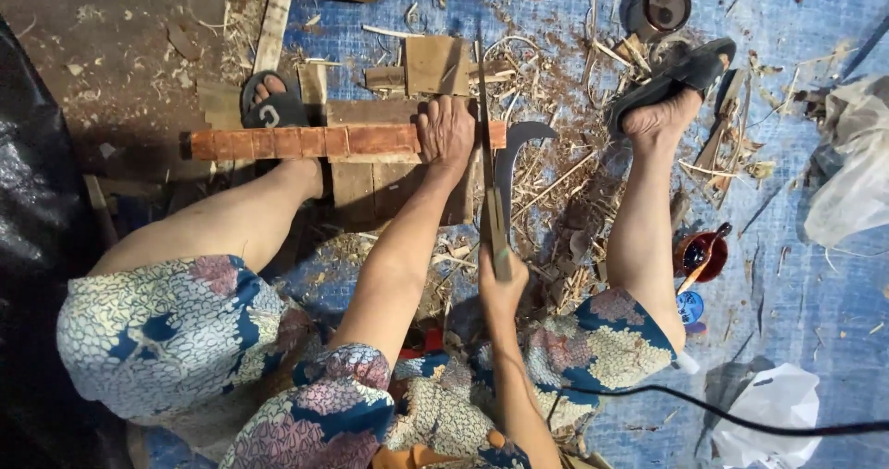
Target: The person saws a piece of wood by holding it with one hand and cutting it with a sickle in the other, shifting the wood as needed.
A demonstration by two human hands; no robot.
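Note:
A long reddish-brown wooden bar lies crosswise on a stack of wooden blocks. My left hand presses down on its right end. My right hand grips the handle of a curved-bladed knife, whose hooked blade lies just right of the bar's end. A thin dark strip runs upright along the bar's end beside the blade. My left foot in a dark sandal rests behind the bar. My right foot in a black sandal rests at the right.
Wood shavings and splinters cover a blue tarp. A brown cup with a tool and a small blue lid sit by my right leg. White plastic bags lie right; a black cable crosses below.

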